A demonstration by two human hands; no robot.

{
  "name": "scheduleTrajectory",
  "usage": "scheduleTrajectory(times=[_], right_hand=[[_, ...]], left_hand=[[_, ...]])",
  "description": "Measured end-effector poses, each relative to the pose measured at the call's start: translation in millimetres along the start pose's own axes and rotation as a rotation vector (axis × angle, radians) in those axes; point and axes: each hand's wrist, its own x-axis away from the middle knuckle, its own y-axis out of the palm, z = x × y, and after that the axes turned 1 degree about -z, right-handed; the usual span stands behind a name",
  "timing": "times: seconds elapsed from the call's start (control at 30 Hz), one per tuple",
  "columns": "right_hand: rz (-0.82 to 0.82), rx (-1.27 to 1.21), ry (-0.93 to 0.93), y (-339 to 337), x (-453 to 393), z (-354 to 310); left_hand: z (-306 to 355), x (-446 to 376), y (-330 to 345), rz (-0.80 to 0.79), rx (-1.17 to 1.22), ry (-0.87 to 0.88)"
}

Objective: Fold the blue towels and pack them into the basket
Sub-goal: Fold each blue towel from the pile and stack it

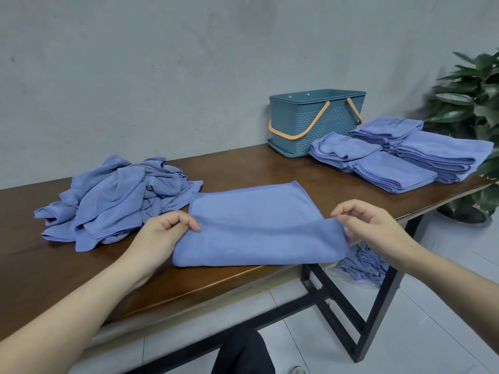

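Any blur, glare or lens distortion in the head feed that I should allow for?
Head view: even, soft light; mild sheen along the table front edge; wide-angle bending tilts the table; the plant at the right edge is smeared; both hands, the towel and the basket look sharp.

unfolded pile (118, 201) left, towel (256, 225) centre, basket (310, 125) behind stacks (405, 155) right

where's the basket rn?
Head view: the basket stands at the table's far right edge against the wall, just left of the folded towel stacks.
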Motion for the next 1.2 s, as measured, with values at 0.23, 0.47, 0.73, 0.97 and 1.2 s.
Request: scheduleTrajectory(times=[0.23, 0.47, 0.73, 0.97, 1.2], right_hand=[[-0.17, 0.245, -0.115, 5, 12, 17], [-0.162, 0.386, -0.178, 7, 13, 17], [-0.031, 0.131, -0.056, 6, -2, 2], [-0.053, 0.002, 0.035, 15, -35, -10], [0.002, 0.136, 0.038, 18, -92, -1]], left_hand=[[-8, -9, 5, 0.091, -0.053, 0.012], [-7, -7, 3, 0.008, -0.068, 0.011], [-10, -4, -15, -0.189, -0.005, -0.055], [-4, -22, -15, -0.147, 0.021, 0.012], [-4, -72, -6, -0.007, -0.177, -0.016]])
